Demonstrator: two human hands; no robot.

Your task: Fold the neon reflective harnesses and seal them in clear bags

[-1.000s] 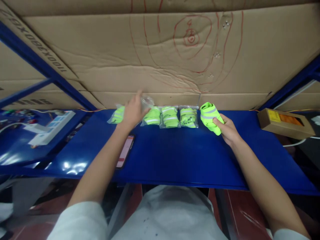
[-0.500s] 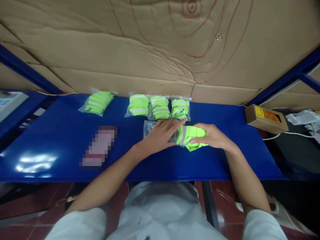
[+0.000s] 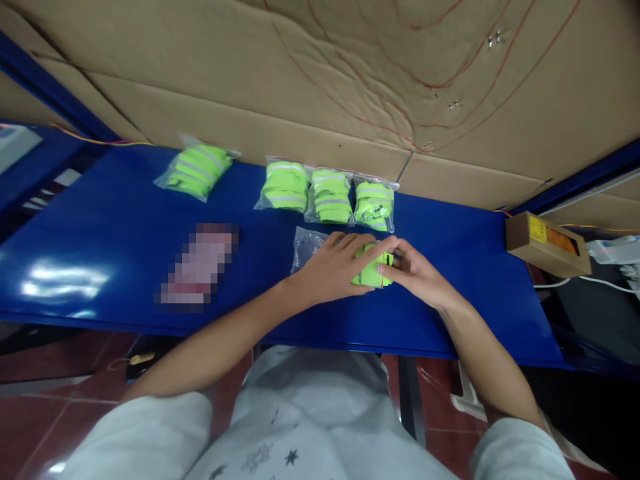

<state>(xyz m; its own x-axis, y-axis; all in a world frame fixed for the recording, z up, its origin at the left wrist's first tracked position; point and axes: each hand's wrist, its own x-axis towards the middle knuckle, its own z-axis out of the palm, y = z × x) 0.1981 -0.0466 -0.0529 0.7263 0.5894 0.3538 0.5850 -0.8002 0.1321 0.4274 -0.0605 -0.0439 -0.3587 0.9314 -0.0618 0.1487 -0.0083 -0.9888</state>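
A folded neon-yellow reflective vest (image 3: 373, 268) with grey bands sits between my hands, mostly inside a clear plastic bag (image 3: 306, 247). My left hand (image 3: 337, 267) lies over the bag and grips it around the vest. At the bag's mouth, my right hand (image 3: 417, 270) has its thumb and fingers closed on the vest's end. The bag's far end sticks out flat to the left of my left hand. Part of the vest is covered by my fingers.
Behind my hands stand three bagged neon bundles (image 3: 327, 197) in a row, with another bagged bundle (image 3: 197, 170) farther left. A blurred-out flat object (image 3: 197, 267) lies on the blue table (image 3: 270, 320). A cardboard box (image 3: 543, 243) is at the right edge. Cardboard covers the back.
The vest has gone deeper into the bag, leftward, and less of it sticks out. My right hand has come closer to my left. The camera view has shifted and tilted slightly.
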